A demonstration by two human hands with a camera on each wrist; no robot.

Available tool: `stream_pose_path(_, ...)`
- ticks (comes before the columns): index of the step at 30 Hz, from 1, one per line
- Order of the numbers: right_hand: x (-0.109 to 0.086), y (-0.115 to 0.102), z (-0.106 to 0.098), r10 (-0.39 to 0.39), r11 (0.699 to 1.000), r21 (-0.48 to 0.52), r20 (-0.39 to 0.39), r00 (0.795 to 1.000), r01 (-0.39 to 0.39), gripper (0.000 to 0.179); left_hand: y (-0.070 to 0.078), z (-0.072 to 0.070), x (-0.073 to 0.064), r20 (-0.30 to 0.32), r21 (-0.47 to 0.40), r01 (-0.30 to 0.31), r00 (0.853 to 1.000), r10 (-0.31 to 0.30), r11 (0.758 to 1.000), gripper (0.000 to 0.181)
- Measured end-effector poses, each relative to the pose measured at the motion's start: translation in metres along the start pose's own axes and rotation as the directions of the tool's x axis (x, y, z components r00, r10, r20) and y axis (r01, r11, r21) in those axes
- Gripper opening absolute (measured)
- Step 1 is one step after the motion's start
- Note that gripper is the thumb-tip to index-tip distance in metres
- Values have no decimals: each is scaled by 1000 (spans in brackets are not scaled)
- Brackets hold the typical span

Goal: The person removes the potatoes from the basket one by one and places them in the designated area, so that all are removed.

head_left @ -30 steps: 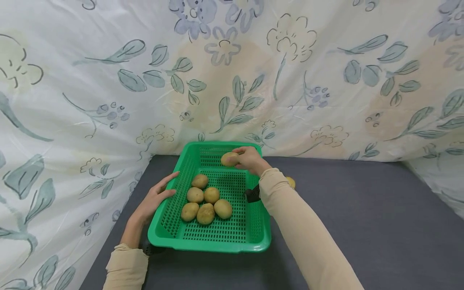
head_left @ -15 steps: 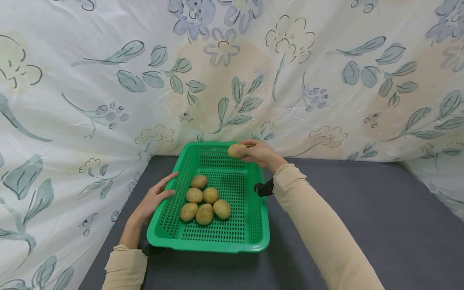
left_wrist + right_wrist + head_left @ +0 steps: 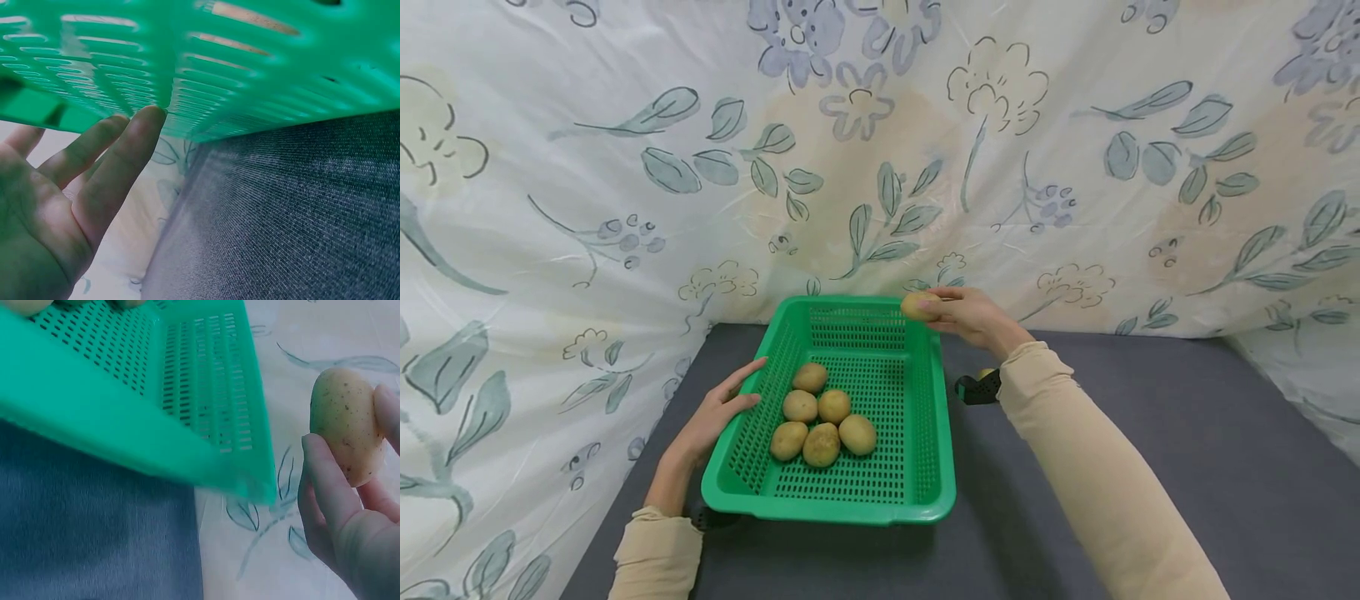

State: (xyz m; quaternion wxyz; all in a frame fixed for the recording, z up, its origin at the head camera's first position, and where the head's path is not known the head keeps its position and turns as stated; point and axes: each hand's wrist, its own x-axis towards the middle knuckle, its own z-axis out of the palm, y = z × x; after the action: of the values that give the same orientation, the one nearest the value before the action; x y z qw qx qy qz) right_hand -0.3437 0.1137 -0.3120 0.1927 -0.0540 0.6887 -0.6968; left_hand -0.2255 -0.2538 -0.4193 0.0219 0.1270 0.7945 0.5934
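A potato (image 3: 916, 306) is held between the thumb and fingers of my right hand (image 3: 973, 319), above the far right corner of a green plastic basket (image 3: 842, 508). The right wrist view shows the speckled potato (image 3: 347, 422) gripped just beyond the basket's rim. Several potatoes (image 3: 822, 446) lie grouped inside the basket, in its left half. My left hand (image 3: 711, 419) is at the basket's left side, its fingers fairly straight. From the left wrist, the fingertips (image 3: 150, 119) appear right at the slotted outer wall.
Another yellowish piece (image 3: 985, 373) shows on the dark grey table (image 3: 1135, 433), mostly covered by the black camera (image 3: 977, 388) on the right wrist. Floral fabric (image 3: 1075, 167) hangs behind and along the left of the table.
My right hand has moved to the right with the potato, from over the basket's inside to its far right corner. My left hand and the potatoes in the basket stay put.
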Motion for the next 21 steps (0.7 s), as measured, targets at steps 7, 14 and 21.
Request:
stream_pose_path(7,-8,3,-22,-13,1000,9,-23,1000,13,60,1,0,0,7,-5,-7,1000,7,1000,57)
stream_pose_path(14,-11,9,-44,-19,1000,-18,-61,998,18,58,2,-2,0,-9,13,-15,1000,15,1000,57)
stream_pose_path(21,-20,19,-67,-28,997,-66,-42,999,25,61,0,0,0,3,12,-15,1000,15,1000,57)
